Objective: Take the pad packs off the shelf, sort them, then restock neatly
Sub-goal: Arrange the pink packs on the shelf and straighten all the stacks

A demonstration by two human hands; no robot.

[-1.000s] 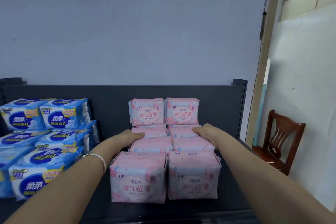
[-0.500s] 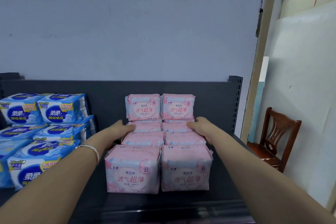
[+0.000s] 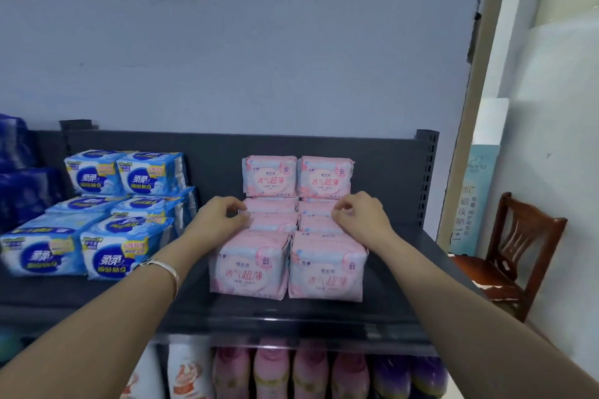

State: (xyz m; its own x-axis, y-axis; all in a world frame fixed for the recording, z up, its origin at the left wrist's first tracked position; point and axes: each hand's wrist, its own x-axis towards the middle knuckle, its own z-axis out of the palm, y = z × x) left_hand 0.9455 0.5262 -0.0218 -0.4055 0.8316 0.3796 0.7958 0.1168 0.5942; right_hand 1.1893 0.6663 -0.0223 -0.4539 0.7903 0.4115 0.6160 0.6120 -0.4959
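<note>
Pink packs (image 3: 279, 223) between both hands (image 3: 217, 219) (image 3: 360, 216)

Head-height view facing shelf (image 3: 385, 155) (close, downward)

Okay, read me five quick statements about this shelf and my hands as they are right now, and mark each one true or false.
1. The pink packs stand in two columns on the shelf. True.
2. The blue packs sit to the right of the pink ones. False: they sit to the left.
3. The left hand and the right hand both grip pink packs in the middle rows. True.
4. The bracelet is on the right wrist. False: it is on the left wrist.
5. Bottles stand on the level below. True.
</note>
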